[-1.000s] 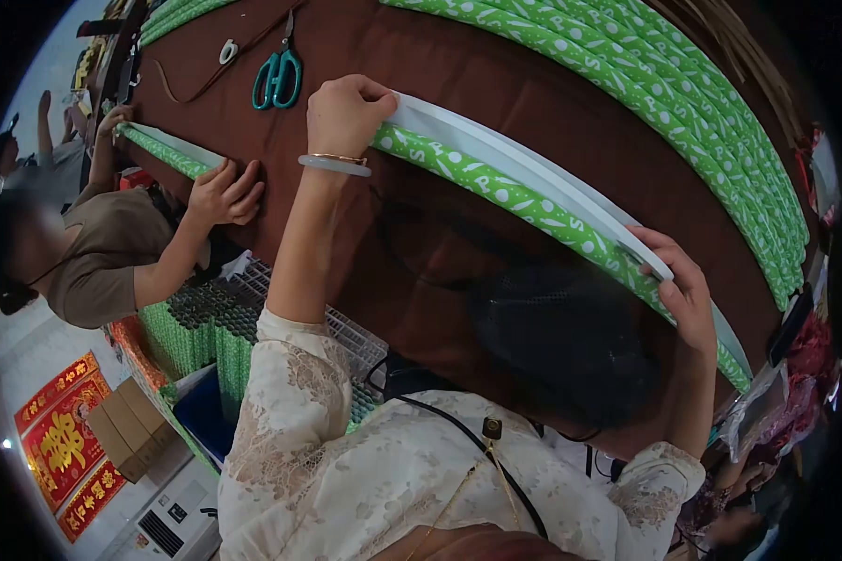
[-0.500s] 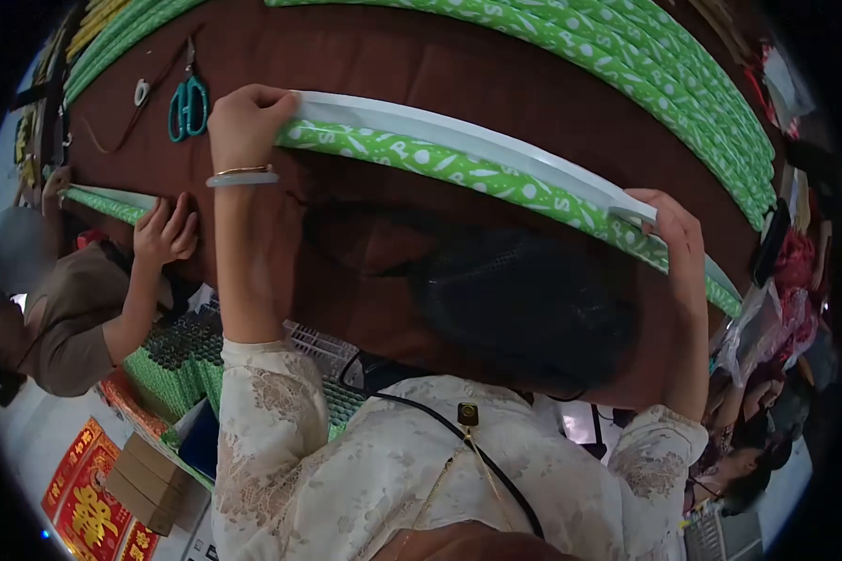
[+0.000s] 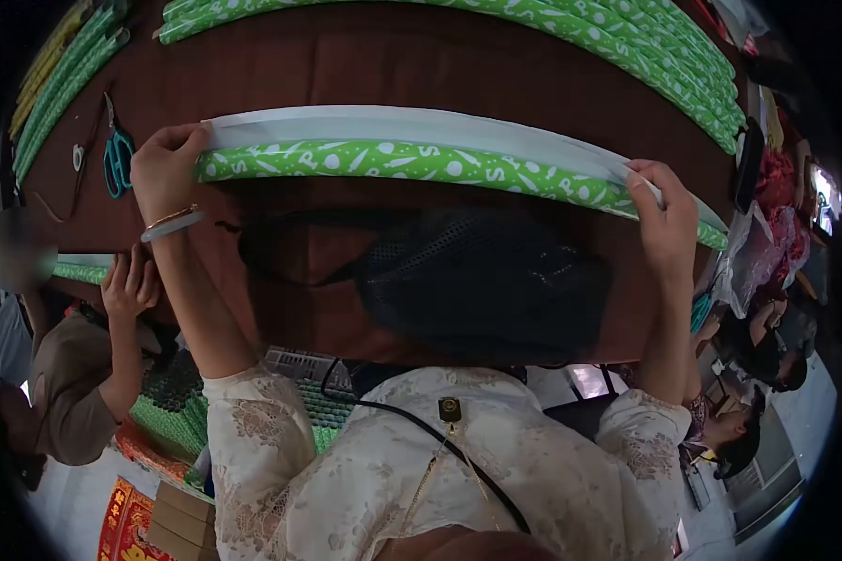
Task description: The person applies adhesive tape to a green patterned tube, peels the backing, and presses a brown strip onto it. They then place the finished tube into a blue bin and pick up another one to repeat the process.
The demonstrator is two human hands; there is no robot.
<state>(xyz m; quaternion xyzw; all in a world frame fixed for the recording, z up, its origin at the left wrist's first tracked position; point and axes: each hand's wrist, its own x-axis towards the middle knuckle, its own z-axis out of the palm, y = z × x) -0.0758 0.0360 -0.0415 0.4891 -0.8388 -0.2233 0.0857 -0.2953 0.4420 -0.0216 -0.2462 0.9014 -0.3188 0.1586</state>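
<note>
A long green roll of patterned wrapping paper (image 3: 458, 166) with white figures lies across the table in front of me. A flap of its white underside (image 3: 384, 123) runs along the far edge. My left hand (image 3: 166, 166), with a bangle at the wrist, pinches the left end of the paper between thumb and fingers. Near the right end, my right hand (image 3: 666, 208) grips the flap and roll, thumb on top. The roll's right tip sticks out past that hand. A dark mesh bag (image 3: 477, 271) lies on the table between my forearms.
Teal-handled scissors (image 3: 118, 161) lie left of my left hand. More green rolls (image 3: 571, 42) are stacked along the far side, others (image 3: 75, 89) at far left. A co-worker's hand (image 3: 131, 285) holds another green piece at the left. Plastic bags (image 3: 748, 252) hang at the right.
The view has shifted, so most things sit further left. My left hand is lower beside the roll's end, and more of the white flap shows. My right hand's thumb now lies over the edge.
</note>
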